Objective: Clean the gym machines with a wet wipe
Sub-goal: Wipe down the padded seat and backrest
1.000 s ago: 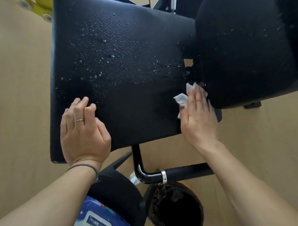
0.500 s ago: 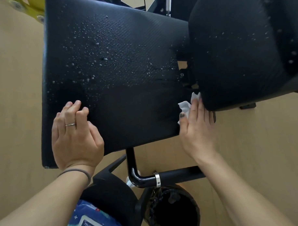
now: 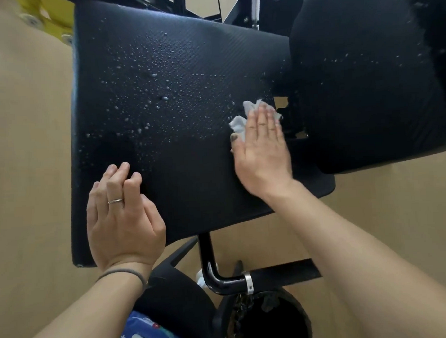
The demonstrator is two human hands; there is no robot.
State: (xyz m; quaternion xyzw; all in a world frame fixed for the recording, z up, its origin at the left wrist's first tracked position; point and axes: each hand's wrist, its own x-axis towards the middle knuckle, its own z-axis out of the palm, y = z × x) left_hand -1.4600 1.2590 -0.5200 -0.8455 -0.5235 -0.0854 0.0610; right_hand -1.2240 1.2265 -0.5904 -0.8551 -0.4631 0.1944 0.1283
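Observation:
A black padded seat point(image 3: 178, 69) of a gym machine fills the middle of the head view, dotted with water droplets on its far half. My right hand point(image 3: 263, 152) lies flat on the seat's right side and presses a crumpled white wet wipe point(image 3: 240, 121) under its fingers. My left hand point(image 3: 122, 218) rests on the seat's near left corner, fingers loosely curled, holding nothing. A second black pad point(image 3: 365, 70) stands to the right, also speckled with droplets.
A blue pack of wipes point(image 3: 144, 336) lies at the bottom edge on a round black pad point(image 3: 181, 296). A black metal frame tube point(image 3: 271, 276) runs under the seat above a dark bin point(image 3: 272, 316). Yellow machine parts point(image 3: 47, 20) sit top left over tan flooring.
My right hand has slid the wipe leftward and farther onto the seat, away from the gap by the right pad. My left hand stays on the near left corner.

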